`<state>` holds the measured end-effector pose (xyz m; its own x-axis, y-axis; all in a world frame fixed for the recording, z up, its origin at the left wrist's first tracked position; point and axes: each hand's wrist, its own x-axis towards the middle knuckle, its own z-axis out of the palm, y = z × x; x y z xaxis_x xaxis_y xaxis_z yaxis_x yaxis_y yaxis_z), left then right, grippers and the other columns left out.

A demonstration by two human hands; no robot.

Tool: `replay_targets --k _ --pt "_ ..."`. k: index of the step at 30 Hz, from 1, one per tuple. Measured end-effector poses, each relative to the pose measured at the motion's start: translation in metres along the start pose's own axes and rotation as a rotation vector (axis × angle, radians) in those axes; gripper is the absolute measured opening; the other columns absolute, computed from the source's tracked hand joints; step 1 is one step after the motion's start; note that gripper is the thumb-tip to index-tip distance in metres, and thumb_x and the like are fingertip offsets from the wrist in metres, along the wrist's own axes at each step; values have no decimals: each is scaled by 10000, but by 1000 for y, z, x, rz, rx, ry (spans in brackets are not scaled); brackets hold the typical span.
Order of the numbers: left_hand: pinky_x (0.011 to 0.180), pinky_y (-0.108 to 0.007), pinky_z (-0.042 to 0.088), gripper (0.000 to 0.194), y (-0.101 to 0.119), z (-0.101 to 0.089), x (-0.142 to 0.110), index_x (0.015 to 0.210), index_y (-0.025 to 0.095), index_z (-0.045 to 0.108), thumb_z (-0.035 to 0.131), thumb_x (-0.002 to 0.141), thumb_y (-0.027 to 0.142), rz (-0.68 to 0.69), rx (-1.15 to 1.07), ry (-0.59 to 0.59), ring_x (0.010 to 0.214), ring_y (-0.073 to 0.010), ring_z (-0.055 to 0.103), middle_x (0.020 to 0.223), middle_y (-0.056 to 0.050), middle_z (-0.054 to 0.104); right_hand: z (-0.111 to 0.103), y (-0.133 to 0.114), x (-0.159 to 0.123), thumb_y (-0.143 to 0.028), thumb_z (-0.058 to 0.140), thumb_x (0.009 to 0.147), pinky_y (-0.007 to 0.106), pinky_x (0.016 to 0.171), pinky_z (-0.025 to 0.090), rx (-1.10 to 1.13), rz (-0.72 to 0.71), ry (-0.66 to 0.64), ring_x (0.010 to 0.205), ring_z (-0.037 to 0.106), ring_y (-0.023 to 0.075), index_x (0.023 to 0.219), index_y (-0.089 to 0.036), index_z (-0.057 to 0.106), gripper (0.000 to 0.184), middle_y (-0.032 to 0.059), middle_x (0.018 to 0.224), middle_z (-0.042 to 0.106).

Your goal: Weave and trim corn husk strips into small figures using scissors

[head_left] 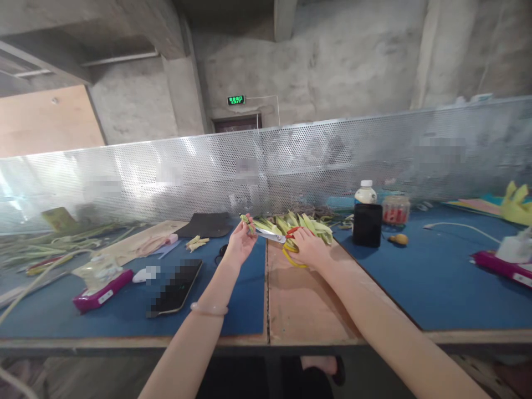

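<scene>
My left hand (pixel 242 239) pinches a small pale-green piece of plant material (pixel 247 223), which looks braided or knotted. In my right hand (pixel 310 246) is a pair of scissors (pixel 270 236) with red and yellow handles. The silver blades point left, and their tips come close to the fingers of my left hand; whether they touch the green piece I cannot tell. Just behind the scissors lies a heap of pale green corn husks (pixel 318 226), partly hidden by my right hand.
On the left blue mat sit a phone-like black device (pixel 178 288), a magenta-cased object (pixel 103 291), a white mouse (pixel 143 275) and husk scraps (pixel 197 243). To the right stand a black box-like object (pixel 367 224), a bottle (pixel 366 192) and a jar (pixel 395 210). A perforated metal screen (pixel 187 166) closes the back.
</scene>
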<state>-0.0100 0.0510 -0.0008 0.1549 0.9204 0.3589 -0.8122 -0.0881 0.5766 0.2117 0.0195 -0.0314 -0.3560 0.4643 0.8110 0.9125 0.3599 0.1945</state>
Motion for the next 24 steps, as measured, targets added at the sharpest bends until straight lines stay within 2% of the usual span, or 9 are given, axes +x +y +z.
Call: replay_targets --k 14,24 --pt "582 -182 436 264 0 2 -2 1023 199 625 547 814 57 4 11 22 705 -69 611 937 -23 654 -2 0 1 -489 463 807 265 579 392 -19 -6 8 896 555 210 902 -157 561 359 99 928 607" --pt "565 -172 433 253 0 4 -2 1019 189 628 527 828 57 4 16 22 696 -65 610 905 -20 656 -1 0 1 -482 469 806 270 591 400 -14 -2 15 905 559 209 906 -157 559 352 94 939 610"
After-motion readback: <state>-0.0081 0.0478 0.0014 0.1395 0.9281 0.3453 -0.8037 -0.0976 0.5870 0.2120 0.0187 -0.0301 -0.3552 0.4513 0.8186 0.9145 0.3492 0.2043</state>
